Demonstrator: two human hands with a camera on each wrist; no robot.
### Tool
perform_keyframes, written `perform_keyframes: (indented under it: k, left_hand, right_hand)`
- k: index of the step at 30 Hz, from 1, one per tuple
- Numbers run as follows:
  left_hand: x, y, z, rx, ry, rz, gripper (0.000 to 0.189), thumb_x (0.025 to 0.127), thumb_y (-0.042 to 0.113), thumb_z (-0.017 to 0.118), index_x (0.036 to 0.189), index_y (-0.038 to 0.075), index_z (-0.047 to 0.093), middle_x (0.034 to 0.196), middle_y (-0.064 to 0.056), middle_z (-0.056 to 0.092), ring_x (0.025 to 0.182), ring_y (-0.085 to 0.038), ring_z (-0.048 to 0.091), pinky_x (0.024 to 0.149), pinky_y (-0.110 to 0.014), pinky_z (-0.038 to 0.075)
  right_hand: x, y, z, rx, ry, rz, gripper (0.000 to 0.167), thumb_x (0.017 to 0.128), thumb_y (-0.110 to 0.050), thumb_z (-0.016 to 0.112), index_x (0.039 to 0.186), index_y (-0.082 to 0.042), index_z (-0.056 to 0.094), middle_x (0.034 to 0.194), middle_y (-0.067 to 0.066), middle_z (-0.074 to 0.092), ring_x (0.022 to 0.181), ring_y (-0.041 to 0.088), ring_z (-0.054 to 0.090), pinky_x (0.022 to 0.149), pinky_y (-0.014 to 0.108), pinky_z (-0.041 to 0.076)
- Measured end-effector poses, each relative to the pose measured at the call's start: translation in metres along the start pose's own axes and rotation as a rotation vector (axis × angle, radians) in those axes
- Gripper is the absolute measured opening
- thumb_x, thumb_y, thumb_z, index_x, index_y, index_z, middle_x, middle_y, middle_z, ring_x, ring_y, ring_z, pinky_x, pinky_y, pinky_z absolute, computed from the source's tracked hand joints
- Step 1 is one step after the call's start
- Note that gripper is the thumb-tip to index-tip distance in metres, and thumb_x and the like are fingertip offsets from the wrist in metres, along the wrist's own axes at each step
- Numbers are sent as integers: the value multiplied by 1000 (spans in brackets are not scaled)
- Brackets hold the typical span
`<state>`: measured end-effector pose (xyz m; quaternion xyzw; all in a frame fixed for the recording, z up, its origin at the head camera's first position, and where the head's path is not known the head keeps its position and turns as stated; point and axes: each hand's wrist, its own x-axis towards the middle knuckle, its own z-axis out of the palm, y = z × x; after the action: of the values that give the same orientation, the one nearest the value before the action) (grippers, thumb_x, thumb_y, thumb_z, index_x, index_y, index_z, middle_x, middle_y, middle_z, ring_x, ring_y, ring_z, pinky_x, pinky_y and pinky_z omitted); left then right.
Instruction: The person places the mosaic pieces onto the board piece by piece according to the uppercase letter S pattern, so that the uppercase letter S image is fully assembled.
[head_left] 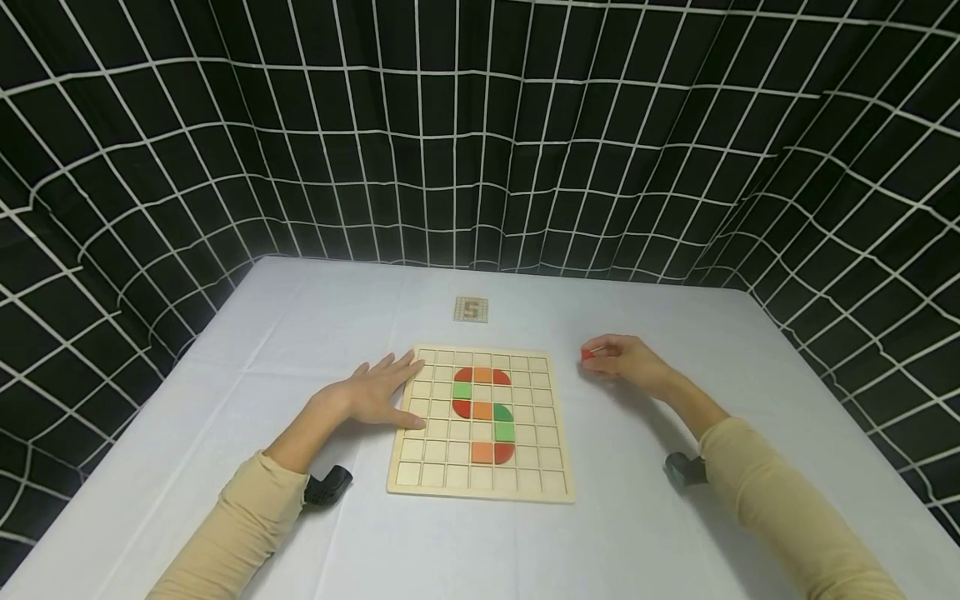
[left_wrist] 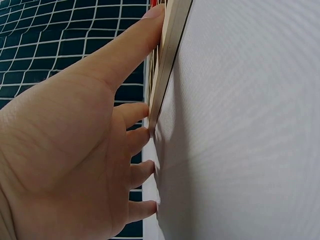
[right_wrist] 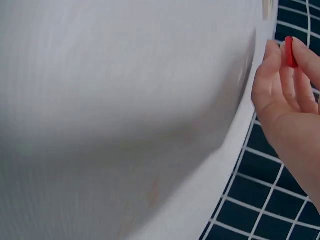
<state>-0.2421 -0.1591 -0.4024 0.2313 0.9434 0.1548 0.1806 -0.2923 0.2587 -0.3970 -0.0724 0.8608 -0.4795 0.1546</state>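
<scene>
A square wooden grid board [head_left: 528,412] lies flat on the table. Red rounded-corner tiles, orange square tiles [head_left: 482,410] and green tiles [head_left: 505,431] sit in its cells along an S-shaped path. My left hand [head_left: 375,393] rests at the board's left edge, fingers spread, with the thumb and index fingertip over the rim; the left wrist view shows the thumb against the wooden side. Right of the board, my right hand [head_left: 626,360] pinches a small red tile [right_wrist: 289,52] between thumb and fingertips, apart from the board. Fingers partly cover that tile in the head view.
Beyond the board lies a small card [head_left: 471,309] with an S-like pattern on a grid. A white cloth [head_left: 300,333] covers the table. Black curtains [head_left: 480,150] with white grid lines stand behind it and along both sides. A dark device [head_left: 327,485] sits under the left wrist.
</scene>
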Motion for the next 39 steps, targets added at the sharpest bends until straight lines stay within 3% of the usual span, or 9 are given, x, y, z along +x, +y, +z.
perform_keyframes:
  k: [7, 13, 19, 27, 36, 39]
  left_hand:
    - [2, -1, 1, 6, -4, 2, 102, 80, 63, 63, 153, 9, 17, 158, -12, 6, 142, -38, 5, 110, -60, 4]
    - [0, -1, 0, 6, 0, 1, 102, 80, 63, 63, 153, 10, 17, 159, -11, 6, 142, -38, 5, 110, -60, 4]
    - [-1, 0, -1, 0, 2, 5, 101, 80, 62, 63, 153, 10, 17, 159, -12, 6, 142, -38, 5, 110, -60, 4]
    - [0, 1, -1, 1, 1, 5, 101, 80, 62, 63, 153, 9, 17, 158, -12, 6, 142, -38, 5, 110, -60, 4]
    - [-1, 0, 1, 3, 4, 3, 101, 80, 62, 63, 153, 10, 17, 159, -12, 6, 142, -38, 6, 110, -60, 5]
    - [0, 0, 1, 6, 3, 4, 101, 80, 62, 63, 153, 10, 17, 158, -12, 6, 142, -39, 6, 110, -61, 5]
  right_hand:
    - [0, -10, 15, 166, -65, -4, 46, 89, -7, 66, 130, 9, 52, 128, 23, 55, 103, 18, 62, 90, 32, 50]
    - [2, -14, 25, 55, -97, -36, 45, 89, -15, 69, 128, 3, 54, 117, 14, 65, 100, 21, 62, 88, 33, 50]
    - [5, -22, 39, 58, -144, -28, 41, 87, -14, 71, 122, 4, 60, 108, 11, 69, 99, 20, 62, 88, 34, 50]
    - [7, -41, 60, -18, -179, -63, 34, 83, -14, 74, 113, -1, 66, 97, 6, 70, 93, 19, 57, 84, 30, 49]
    - [12, -61, 86, -60, -272, -113, 29, 84, -15, 74, 111, -7, 72, 112, 3, 67, 106, 18, 56, 98, 38, 42]
    - [12, -70, 95, -91, -307, -111, 28, 84, -16, 74, 110, -8, 72, 106, 3, 69, 101, 17, 57, 93, 35, 45]
